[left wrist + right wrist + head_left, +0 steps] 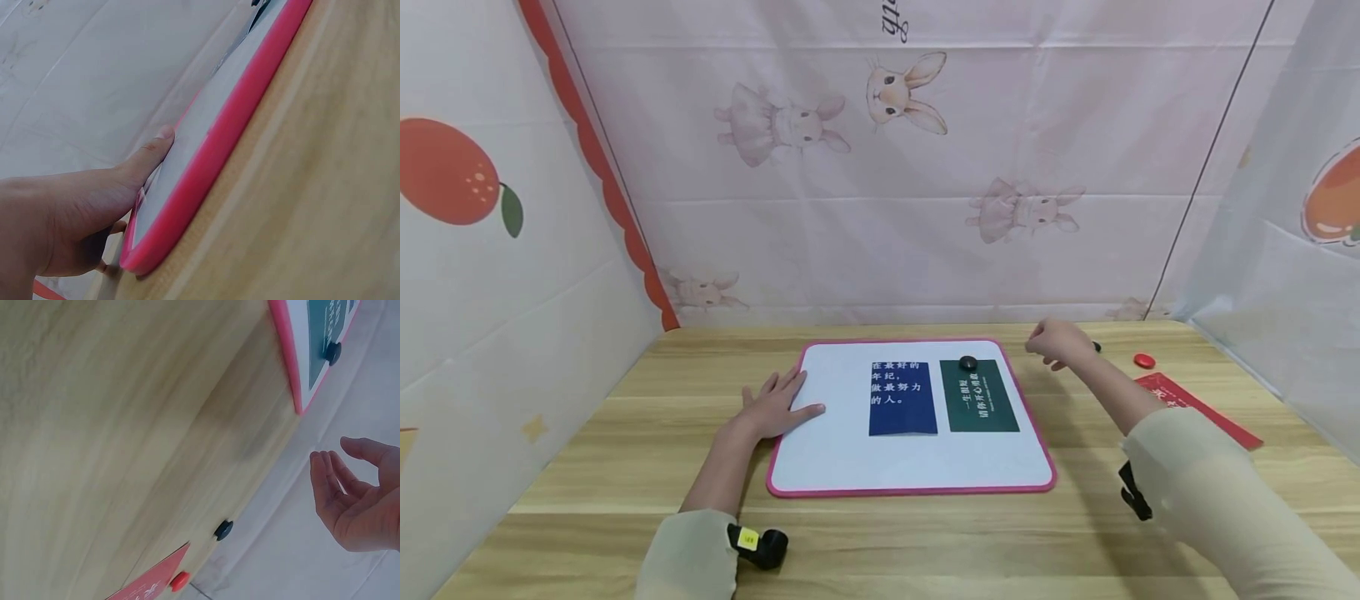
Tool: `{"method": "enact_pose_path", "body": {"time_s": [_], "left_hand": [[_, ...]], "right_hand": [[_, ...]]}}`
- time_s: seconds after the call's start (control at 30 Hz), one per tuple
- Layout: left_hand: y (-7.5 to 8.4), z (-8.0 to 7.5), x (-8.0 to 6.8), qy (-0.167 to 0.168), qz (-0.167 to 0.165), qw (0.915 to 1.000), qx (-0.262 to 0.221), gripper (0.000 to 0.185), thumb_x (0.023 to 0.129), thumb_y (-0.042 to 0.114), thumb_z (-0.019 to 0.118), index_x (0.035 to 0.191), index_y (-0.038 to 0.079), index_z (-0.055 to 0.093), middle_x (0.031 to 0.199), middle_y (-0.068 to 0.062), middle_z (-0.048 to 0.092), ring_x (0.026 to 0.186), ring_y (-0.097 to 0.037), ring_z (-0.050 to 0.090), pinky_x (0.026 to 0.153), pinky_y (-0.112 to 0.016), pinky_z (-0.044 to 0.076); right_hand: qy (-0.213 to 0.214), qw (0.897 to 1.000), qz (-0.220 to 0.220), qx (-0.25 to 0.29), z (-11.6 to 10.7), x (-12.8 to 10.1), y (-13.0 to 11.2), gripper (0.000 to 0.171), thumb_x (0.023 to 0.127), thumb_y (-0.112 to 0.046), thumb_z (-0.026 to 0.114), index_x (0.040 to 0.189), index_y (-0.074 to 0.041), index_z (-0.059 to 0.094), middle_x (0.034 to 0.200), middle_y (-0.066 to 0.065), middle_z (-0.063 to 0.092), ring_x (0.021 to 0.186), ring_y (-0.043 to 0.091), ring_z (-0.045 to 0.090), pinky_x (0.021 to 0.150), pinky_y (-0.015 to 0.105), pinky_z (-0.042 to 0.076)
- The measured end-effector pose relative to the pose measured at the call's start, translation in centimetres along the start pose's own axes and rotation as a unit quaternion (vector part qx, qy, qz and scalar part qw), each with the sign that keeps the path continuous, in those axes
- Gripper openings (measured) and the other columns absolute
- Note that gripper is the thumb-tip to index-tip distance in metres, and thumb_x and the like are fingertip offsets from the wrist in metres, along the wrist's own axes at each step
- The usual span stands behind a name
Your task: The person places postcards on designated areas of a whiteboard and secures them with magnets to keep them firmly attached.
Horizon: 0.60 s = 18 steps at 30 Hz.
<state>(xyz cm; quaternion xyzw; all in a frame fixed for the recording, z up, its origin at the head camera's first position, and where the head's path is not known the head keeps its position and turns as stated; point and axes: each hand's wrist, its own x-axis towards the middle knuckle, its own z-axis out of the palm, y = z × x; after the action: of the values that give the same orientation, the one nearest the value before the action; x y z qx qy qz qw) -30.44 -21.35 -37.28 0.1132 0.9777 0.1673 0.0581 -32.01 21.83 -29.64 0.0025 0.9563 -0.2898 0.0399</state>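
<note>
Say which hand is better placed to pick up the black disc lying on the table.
The right hand, most likely: it hovers, apparently empty, near the black disc, while the left hand rests on the opposite side of the whiteboard.

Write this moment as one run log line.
left hand: on whiteboard; right hand: empty, touching nothing; black magnet: on green card; red card: on table

The worktop (925,542) shows wood grain with a soft sheen. Near its far edge, the whiteboard (838,462) looks smooth inside a plastic-looking pink rim (917,492), bearing a blue card (902,417) and green card (981,423) of matt paper. Toward the far right corner, the red disc (1144,361) looks like glossy plastic.
</note>
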Motion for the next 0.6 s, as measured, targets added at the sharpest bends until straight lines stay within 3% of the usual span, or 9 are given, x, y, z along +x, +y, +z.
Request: {"method": "enact_pose_path", "body": {"time_s": [0.6], "left_hand": [[0.1, 0.0, 0.0, -0.001, -0.003, 1.0000, -0.003, 0.087, 0.084, 0.062, 0.047, 0.147, 0.007, 0.020, 0.151, -0.015, 0.013, 0.135, -0.041, 0.002, 0.098, -0.065, -0.007]], "right_hand": [[-0.009, 0.998, 0.007, -0.056, -3.0, -0.9, 5.2, 0.027, 0.083, -0.015, 0.053, 0.094, 0.009, 0.054, 0.076, 0.011, 0.054, 0.066, 0.021, 0.055, 0.057, 0.034, 0.052]]}}
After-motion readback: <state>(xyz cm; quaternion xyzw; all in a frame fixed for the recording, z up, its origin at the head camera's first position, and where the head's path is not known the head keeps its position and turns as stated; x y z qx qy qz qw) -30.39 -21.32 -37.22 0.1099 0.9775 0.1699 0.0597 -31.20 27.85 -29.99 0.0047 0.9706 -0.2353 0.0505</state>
